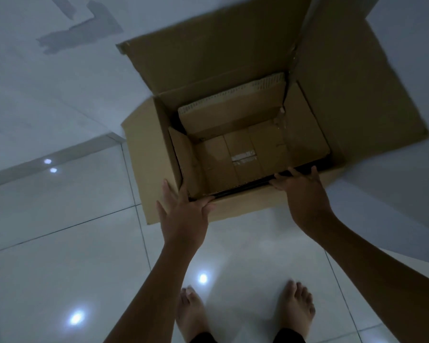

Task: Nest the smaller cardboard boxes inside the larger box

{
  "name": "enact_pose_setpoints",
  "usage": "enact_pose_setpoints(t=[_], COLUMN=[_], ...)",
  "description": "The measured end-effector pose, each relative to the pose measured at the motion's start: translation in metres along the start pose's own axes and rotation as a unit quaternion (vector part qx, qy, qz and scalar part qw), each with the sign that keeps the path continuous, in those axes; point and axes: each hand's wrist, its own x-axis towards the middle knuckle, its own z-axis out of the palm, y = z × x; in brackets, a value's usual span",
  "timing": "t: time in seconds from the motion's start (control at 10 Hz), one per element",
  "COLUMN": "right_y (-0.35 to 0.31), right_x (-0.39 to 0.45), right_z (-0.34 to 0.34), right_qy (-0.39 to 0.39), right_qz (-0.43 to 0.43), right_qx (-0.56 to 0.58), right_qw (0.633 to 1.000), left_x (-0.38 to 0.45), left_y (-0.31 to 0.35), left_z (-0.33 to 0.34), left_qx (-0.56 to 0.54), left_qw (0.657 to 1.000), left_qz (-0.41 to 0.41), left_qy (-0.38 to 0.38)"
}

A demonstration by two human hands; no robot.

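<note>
My left hand (186,211) sits at lower centre of the frame, fingers spread and laid flat against the near left corner of the big box (144,149). The thumb hooks over the rim towards the inner box (235,154); I cannot tell whether it pinches anything, but the hand looks open, pressing rather than gripping.

My right hand (302,191) is to the right of it, at the same near edge. Its fingers curl over the rim and dip into the dark gap between the two boxes, so it is partly closed on the near wall of the inner box, though the exact hold is hidden.

The inner box lies just beyond both hands, up-frame from them, set down inside the big box with its top open. Its flaps stand up against the big box's walls, and a pale label (243,155) shows on its bottom.

The big box fills the centre and upper right of the frame, with one wide flap (208,53) raised at the top and another (357,95) spread to the right. It rests on a glossy tiled floor (60,231).

My bare feet (191,313) show at the bottom edge, below my arms.
</note>
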Motion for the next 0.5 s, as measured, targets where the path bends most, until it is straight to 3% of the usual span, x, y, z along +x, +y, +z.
enact_pose_setpoints(t=[0.2, 0.3, 0.4, 0.5], right_y=[0.005, 0.004, -0.007, -0.021], right_x=[0.003, -0.014, -0.044, -0.076], right_z=[0.004, 0.008, 0.000, -0.020], right_qy=[0.002, 0.090, 0.090, 0.018], right_qz=[0.008, -0.005, -0.007, -0.007], right_qx=[-0.013, 0.025, 0.060, 0.058], right_qw=[1.000, 0.996, 0.994, 0.998], left_x=[-0.002, -0.018, -0.042, -0.063], left_y=[0.011, 0.021, 0.033, 0.042], left_z=[-0.004, -0.013, -0.024, -0.039], left_qx=[0.030, -0.014, -0.045, -0.048], left_qw=[0.999, 1.000, 0.998, 0.999], left_qz=[0.013, -0.008, 0.005, 0.003], left_qy=[-0.001, 0.018, 0.039, 0.006])
